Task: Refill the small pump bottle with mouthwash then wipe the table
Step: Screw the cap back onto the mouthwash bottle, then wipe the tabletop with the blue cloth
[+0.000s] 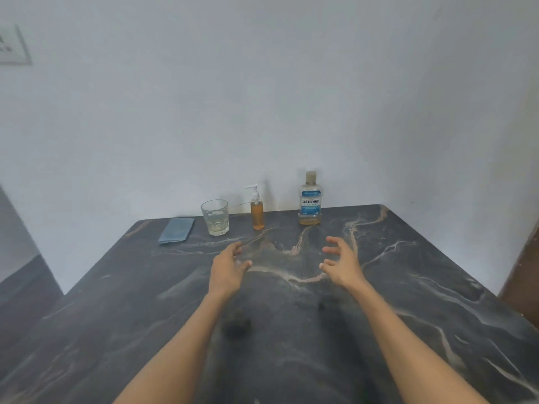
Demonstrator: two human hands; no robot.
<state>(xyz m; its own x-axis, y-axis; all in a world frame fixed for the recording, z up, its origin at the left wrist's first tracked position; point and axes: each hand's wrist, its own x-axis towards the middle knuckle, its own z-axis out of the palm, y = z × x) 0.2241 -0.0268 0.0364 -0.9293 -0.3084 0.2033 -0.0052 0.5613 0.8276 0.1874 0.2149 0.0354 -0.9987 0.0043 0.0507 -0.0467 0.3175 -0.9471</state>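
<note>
The tabletop (379, 287) is dark grey stone with pale and tan veins. The cloth (176, 230) is light blue. The pump bottle (257, 212) holds amber liquid under a white pump. The mouthwash bottle (310, 202) is clear, blue-labelled, with amber liquid at its base.

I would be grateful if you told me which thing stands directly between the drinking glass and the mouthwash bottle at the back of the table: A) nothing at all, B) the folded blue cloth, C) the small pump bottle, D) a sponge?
C: the small pump bottle, holding amber liquid, stands upright between the drinking glass and the mouthwash bottle; the blue cloth lies left of the glass.
</note>
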